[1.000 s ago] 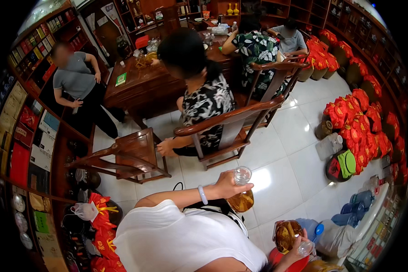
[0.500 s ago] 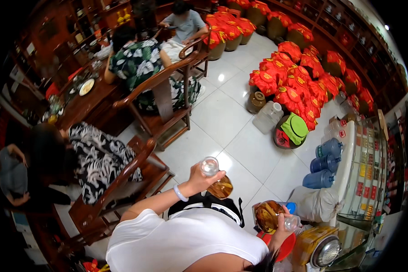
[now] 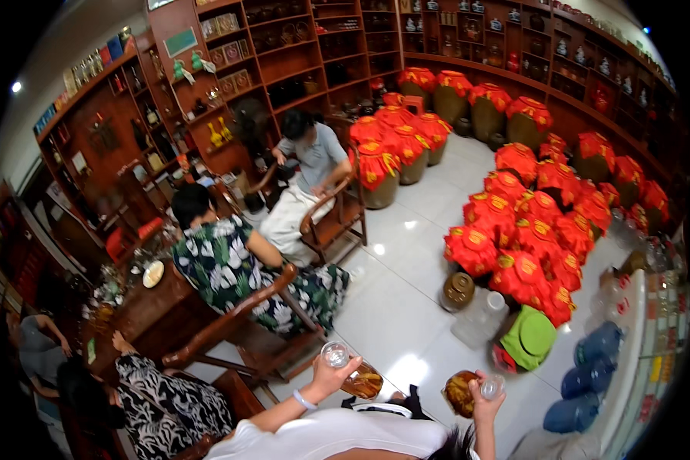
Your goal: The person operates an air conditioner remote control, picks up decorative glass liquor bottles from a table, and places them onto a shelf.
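Observation:
My left hand point(image 3: 333, 377) is closed around the neck of a clear glass bottle point(image 3: 365, 383) of amber liquid with pale strips inside; its round clear top points up past the fingers. A pale bracelet circles that wrist. My right hand point(image 3: 483, 400) grips a similar bottle point(image 3: 460, 392) by the neck, and its clear top shows beside the fingers. Both bottles are held tilted in front of my body, apart from each other and above the tiled floor. The glass bodies lean toward each other.
Red-cloth-covered jars point(image 3: 517, 230) crowd the floor ahead, beside a clear plastic jug point(image 3: 481, 322) and a green-covered jar point(image 3: 527, 339). Blue water bottles point(image 3: 583, 376) stand at right by a glass counter point(image 3: 655, 345). At left, people sit around a wooden table point(image 3: 142, 307) with wooden chairs point(image 3: 238, 322).
The view has tipped up, bringing more shelves in. My right hand with its bottle has come forward, away from the counter's side. Both bottles stay gripped.

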The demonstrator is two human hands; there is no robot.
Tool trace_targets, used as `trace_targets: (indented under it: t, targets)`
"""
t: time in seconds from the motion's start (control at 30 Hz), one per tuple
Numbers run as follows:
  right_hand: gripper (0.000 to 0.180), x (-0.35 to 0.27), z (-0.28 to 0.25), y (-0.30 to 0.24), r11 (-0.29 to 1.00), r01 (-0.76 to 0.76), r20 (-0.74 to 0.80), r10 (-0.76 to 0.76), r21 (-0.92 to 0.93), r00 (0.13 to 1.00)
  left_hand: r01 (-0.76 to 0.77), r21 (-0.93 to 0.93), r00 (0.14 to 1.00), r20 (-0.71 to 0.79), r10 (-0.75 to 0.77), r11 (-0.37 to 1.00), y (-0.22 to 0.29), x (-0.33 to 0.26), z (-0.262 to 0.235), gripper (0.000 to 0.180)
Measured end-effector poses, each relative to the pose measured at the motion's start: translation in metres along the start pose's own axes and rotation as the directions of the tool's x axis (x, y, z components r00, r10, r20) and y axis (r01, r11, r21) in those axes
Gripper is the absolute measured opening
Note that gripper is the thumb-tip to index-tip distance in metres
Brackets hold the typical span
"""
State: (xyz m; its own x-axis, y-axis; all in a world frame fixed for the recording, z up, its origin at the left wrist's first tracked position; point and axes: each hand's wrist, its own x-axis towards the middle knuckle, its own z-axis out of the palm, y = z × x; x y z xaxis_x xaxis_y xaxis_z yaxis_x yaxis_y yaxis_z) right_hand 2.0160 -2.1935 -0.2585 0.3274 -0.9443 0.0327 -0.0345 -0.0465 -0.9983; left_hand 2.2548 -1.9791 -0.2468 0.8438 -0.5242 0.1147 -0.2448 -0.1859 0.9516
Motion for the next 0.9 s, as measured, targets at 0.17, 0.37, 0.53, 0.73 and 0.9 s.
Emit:
trace_targets:
  t: [0.17,0.37,0.53,0.73,0.9]
  targets:
    - [0.016,0.139,0.103,-0.027,0.98,0.189,0.376,-0.199,0.065,0.905,0.052,-0.242,0.956,-0.268,-0.118,0.969,0.013,0.083,0.009,0.012]
    - [0.019,0.258,0.217,-0.029,0.986,0.078,0.53,-0.144,0.145,0.835,-0.017,-0.324,0.819,-0.547,-0.173,0.946,-0.025,0.201,0.029,0.008]
    - [0.017,0.342,0.268,-0.025,0.992,-0.088,0.432,0.04,0.093,0.901,0.011,-0.206,0.813,-0.568,-0.129,0.978,-0.067,0.335,0.046,0.013]
    - [0.021,0.459,0.292,-0.02,0.997,-0.002,0.189,-0.012,0.077,0.982,-0.021,-0.145,0.954,-0.3,-0.024,0.989,-0.056,0.513,0.089,0.018]
    - [0.023,0.573,0.318,0.017,0.992,0.124,0.023,-0.124,-0.001,0.992,-0.046,-0.202,0.989,-0.146,0.016,0.978,-0.052,0.658,0.139,0.016]
